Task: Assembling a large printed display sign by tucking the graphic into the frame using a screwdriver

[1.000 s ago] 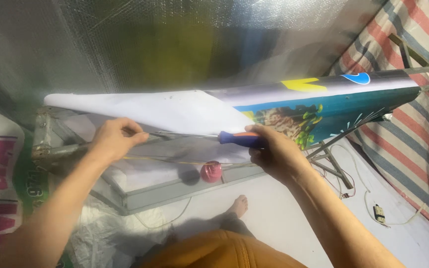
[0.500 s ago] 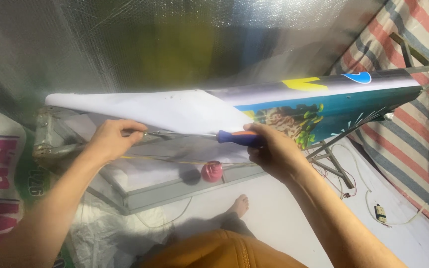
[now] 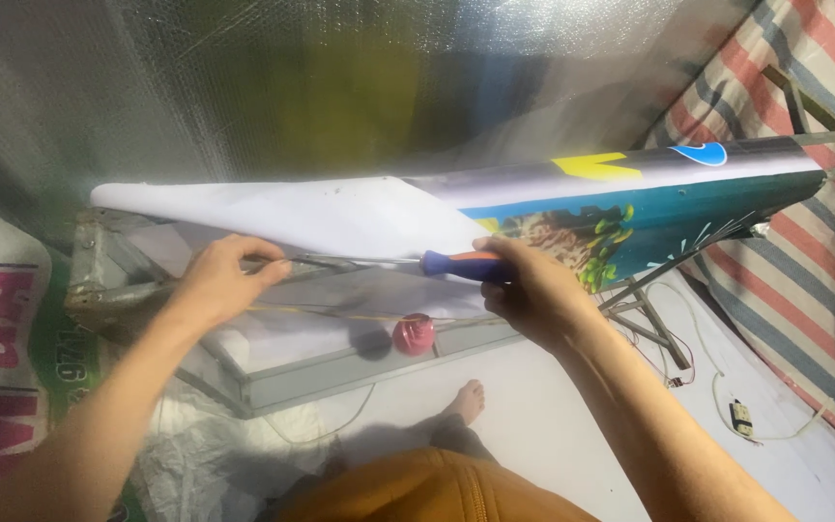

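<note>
My right hand (image 3: 532, 290) grips a screwdriver with a blue and orange handle (image 3: 464, 266); its metal shaft points left, under a folded-back white flap of a printed banner (image 3: 321, 215). My left hand (image 3: 227, 278) pinches the shaft's far end against the edge of a grey metal frame (image 3: 340, 372). The banner's colourful printed side (image 3: 649, 215) stretches to the right over the frame.
A small pink ball-shaped object (image 3: 414, 333) hangs on a thin cord by the frame's front rail. Silver foil sheeting (image 3: 244, 87) covers the wall behind. A striped tarp (image 3: 804, 280), loose wires and a small plug (image 3: 741, 416) lie at the right. My bare foot (image 3: 466, 398) rests on the white floor.
My left hand has closed a little tighter on the shaft tip. Otherwise hands, banner and screwdriver stay nearly where they were.
</note>
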